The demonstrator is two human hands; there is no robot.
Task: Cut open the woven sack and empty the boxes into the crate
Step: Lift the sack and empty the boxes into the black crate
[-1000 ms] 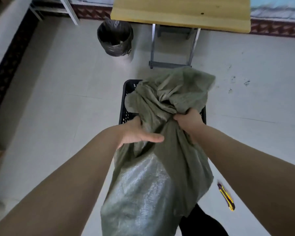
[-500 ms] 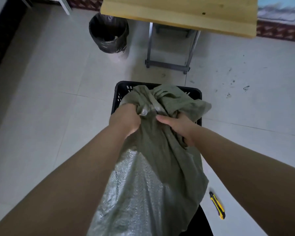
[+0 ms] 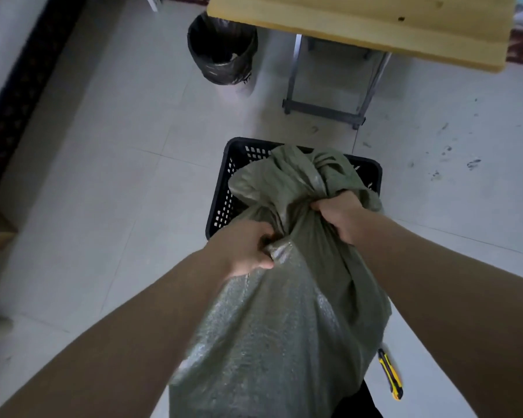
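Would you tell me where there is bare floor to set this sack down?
Bare tiles lie left of the crate, toward the bin, and right of it, near the table legs. Crowded: the sack hangs over the crate; the knife lies beside it.

The olive-green woven plastic sack (image 3: 284, 327) is coarse-textured, shiny toward 6 o'clock and duller where it is bunched. The black perforated plastic crate (image 3: 224, 191) looks matt. At 1 o'clock, a pale matt wooden tabletop (image 3: 360, 22) stands on grey metal legs (image 3: 292, 70). At 11 o'clock is a glossy black plastic bin liner (image 3: 221, 64).

Dim, cool indoor light; sheen on sack (image 3: 269, 327); soft shadow under table (image 3: 360, 25); wide-angle warp at edges; slight blur.
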